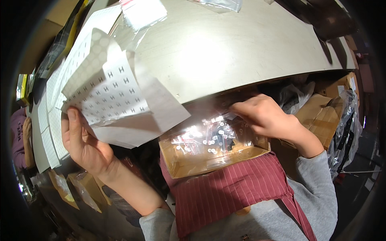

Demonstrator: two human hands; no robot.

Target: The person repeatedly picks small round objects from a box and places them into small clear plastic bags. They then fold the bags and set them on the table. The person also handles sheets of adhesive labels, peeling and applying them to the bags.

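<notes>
My left hand [82, 140] grips a white sticker sheet [116, 94], thumb in front, raised over the table's left part. Rows of a dark printed letter cover the sheet, and its upper edge curls over. At my lap stands an open cardboard box [217, 164] piled with small clear plastic bags [213, 138], several bearing round white stickers. Above the box's right side my right hand [263, 116] is closed, fingertips pinched on what looks like a clear plastic bag [224, 105]; glare and blur hide its outline.
More printed sheets [52, 120] lie along the left side of the pale table [193, 52]. A packet of clear bags [146, 14] sits at the far left. To the right is an open carton [317, 116] with plastic wrap. Another person's arm [27, 140] shows at far left.
</notes>
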